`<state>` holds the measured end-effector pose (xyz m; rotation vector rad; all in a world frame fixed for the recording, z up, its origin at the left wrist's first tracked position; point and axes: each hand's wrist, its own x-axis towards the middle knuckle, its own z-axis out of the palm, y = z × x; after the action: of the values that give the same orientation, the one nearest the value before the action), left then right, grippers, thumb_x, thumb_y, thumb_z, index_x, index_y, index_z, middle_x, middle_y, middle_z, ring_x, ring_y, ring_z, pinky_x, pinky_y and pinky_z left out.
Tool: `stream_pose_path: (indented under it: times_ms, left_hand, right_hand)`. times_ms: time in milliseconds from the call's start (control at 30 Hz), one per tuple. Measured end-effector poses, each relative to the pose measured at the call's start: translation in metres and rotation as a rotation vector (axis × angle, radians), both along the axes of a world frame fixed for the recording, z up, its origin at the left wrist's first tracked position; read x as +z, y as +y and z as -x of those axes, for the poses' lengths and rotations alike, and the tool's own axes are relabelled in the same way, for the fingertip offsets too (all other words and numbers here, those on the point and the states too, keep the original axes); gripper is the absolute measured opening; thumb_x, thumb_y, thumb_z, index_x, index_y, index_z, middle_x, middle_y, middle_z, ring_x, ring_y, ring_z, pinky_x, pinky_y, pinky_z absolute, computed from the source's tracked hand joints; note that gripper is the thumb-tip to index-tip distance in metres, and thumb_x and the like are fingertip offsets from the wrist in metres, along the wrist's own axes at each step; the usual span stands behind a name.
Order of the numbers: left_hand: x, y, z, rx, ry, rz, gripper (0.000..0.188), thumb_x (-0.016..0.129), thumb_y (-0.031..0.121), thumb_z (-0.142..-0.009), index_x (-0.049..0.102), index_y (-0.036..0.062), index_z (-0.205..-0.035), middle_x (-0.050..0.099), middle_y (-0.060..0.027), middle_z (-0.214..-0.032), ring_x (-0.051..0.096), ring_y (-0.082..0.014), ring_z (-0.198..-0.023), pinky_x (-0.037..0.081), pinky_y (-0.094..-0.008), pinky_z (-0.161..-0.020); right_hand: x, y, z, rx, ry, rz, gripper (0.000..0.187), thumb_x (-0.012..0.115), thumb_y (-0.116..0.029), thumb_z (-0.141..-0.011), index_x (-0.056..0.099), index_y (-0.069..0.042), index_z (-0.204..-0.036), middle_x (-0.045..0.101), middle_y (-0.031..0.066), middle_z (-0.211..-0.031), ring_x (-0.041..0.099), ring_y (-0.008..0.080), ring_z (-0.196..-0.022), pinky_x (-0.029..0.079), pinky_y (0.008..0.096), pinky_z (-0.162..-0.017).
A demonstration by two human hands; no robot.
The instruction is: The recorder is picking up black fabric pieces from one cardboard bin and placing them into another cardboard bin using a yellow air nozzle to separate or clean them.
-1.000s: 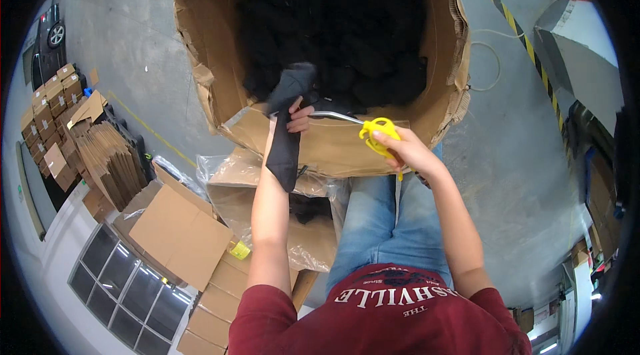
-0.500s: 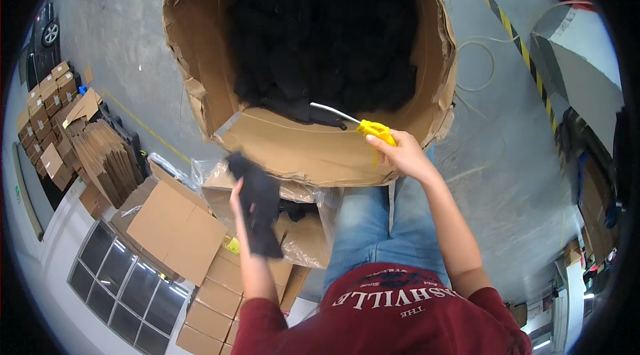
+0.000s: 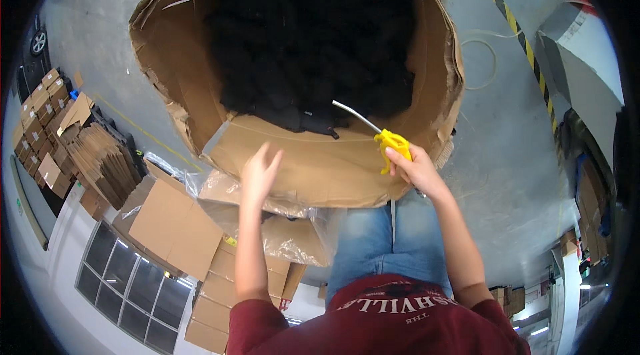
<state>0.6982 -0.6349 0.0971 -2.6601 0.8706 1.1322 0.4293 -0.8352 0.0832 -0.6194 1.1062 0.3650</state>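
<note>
My left hand (image 3: 261, 172) is empty, its fingers spread, over the near edge of a big open cardboard carton (image 3: 287, 152). My right hand (image 3: 417, 167) grips a yellow air blow gun (image 3: 395, 144) at the carton's near right side. The gun's thin, bent metal nozzle (image 3: 355, 114) points up and to the left. Behind the nozzle, a heap of soft black fabric pieces (image 3: 313, 48) fills much of the carton. A few pieces bear small pale labels; single pieces are hard to tell apart.
Below my left wrist is a plastic-lined box (image 3: 300, 238). Stacked cartons (image 3: 217, 288) and a flap (image 3: 175, 227) lie to the left, with folded cardboard (image 3: 103, 158) farther off. A thin hose (image 3: 492, 62) loops over the floor right of the carton.
The black fabric piece that my left hand held is gone from it, and the hand has moved up over the carton edge. My right hand has shifted slightly right and down with the blow gun.
</note>
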Motion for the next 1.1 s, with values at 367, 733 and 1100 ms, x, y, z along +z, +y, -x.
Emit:
stream_pose_path:
  times_ms: [367,733,1100]
  left_hand:
    - [-0.256,-0.035,-0.091,-1.469,-0.061,-0.330,0.046,0.055,0.013,-0.081,0.050,0.0146,-0.126,0.049,-0.0069,-0.128,0.039,-0.0262,-0.124,0.024,-0.0403,-0.109]
    - [-0.090,-0.041,-0.059,0.662,0.225,0.819,0.043,0.067,0.022,-0.082,0.056,-0.0018,-0.115,0.061,-0.0108,-0.108,0.058,-0.0202,-0.096,0.045,-0.0312,-0.086]
    - [-0.073,0.035,-0.021,1.086,0.700,0.983,0.043,0.047,0.024,-0.094,0.042,0.0038,-0.132,0.049,-0.0082,-0.128,0.048,-0.0230,-0.115,0.041,-0.0365,-0.099]
  right_hand:
    - [-0.006,0.014,-0.010,-0.136,-0.078,0.059,0.035,0.058,-0.029,-0.090,0.058,-0.001,-0.111,0.061,0.0040,-0.096,0.054,0.0096,-0.086,0.042,0.0247,-0.080]
    - [-0.004,0.018,-0.032,0.044,0.069,0.134,0.045,0.058,-0.044,-0.086,0.055,-0.005,-0.108,0.053,0.0015,-0.061,0.049,0.0075,-0.047,0.040,0.0238,-0.043]
    - [0.007,0.047,-0.049,0.229,-0.112,0.091,0.046,0.060,-0.043,-0.085,0.056,-0.005,-0.110,0.054,0.0007,-0.066,0.048,0.0082,-0.047,0.040,0.0239,-0.043]
